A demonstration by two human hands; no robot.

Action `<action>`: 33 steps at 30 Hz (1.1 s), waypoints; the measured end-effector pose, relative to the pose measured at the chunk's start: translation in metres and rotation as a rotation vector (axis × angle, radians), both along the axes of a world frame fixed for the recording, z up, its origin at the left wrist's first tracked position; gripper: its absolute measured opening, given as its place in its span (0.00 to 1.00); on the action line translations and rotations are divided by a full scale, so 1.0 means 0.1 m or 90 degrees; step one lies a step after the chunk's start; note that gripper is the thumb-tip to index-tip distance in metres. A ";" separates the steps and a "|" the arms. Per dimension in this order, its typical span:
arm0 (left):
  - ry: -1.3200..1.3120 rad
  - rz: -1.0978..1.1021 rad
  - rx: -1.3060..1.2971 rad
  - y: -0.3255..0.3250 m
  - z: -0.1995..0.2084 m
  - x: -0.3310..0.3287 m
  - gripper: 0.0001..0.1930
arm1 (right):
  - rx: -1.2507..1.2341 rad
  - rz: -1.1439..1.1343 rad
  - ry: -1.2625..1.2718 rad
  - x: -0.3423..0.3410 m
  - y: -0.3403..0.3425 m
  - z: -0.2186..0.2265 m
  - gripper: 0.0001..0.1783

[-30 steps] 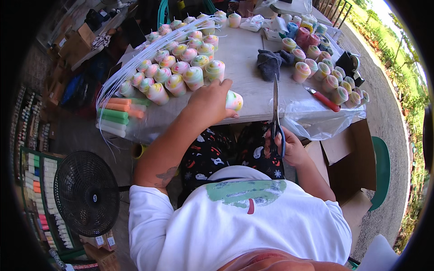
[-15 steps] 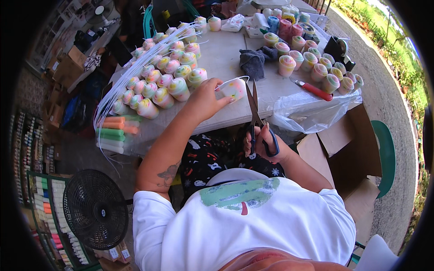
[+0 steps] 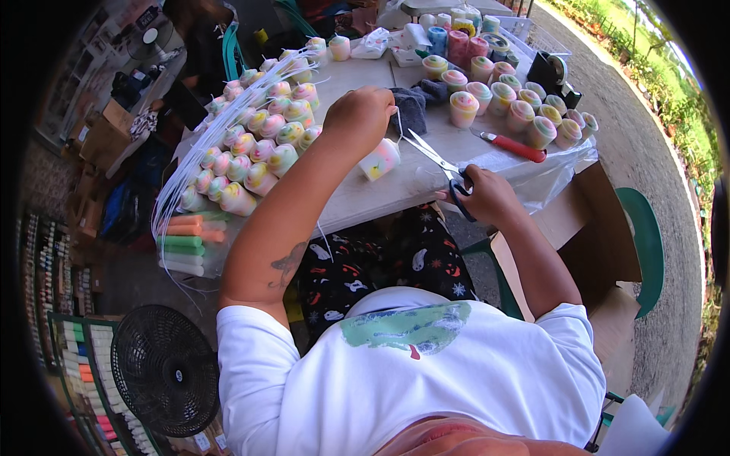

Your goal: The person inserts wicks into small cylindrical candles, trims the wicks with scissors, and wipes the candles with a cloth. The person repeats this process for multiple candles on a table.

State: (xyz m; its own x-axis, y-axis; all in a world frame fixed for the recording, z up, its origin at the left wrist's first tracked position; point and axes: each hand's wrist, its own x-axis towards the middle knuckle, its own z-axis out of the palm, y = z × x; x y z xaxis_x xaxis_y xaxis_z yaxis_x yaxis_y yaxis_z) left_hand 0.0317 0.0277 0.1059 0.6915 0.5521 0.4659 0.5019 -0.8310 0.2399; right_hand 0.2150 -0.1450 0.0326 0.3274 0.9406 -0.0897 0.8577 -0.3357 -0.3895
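My left hand (image 3: 360,115) is closed on the white wick of a pastel speckled candle (image 3: 379,160), which hangs tilted just below it over the front of the table. My right hand (image 3: 488,196) grips dark-handled scissors (image 3: 436,157), their blades parted and pointing toward the wick. Just left of my left arm stand rows of swirl-topped pastel candles (image 3: 262,148). A bundle of long white wicks (image 3: 176,158) drapes across that group's left side. Behind the held candle lies a dark grey cloth (image 3: 411,111).
More finished-looking candles (image 3: 520,115) stand at the right, near a red-handled knife (image 3: 514,147) and clear plastic sheeting (image 3: 553,173). Orange, green and white sticks (image 3: 181,245) lie at the table's left corner. An open cardboard box (image 3: 597,235) is at my right, a black fan (image 3: 164,371) at my left.
My left hand has gone from holding the candle's body to pulling up its wick, so the candle now hangs. My right hand and scissors have shifted right, blades tilting leftward.
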 end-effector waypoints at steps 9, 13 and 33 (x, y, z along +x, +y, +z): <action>0.041 -0.003 0.002 -0.02 0.03 0.09 0.07 | -0.062 0.032 0.057 -0.08 0.37 0.18 0.36; 0.054 0.050 -0.056 -0.02 0.03 -0.02 0.10 | -0.045 0.035 0.072 0.08 0.30 0.08 0.34; -0.284 0.278 -0.222 -0.34 -1.08 -1.44 0.38 | 0.109 0.043 -0.093 0.28 0.31 -0.02 0.23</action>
State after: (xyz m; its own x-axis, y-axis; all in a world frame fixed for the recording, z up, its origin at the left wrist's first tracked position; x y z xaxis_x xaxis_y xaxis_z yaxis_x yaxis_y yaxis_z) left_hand -0.1118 -0.0063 -0.0021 0.1580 0.9032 0.3990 0.5638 -0.4143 0.7145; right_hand 0.2434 -0.1138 0.0302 0.2616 0.9581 0.1163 0.9270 -0.2159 -0.3066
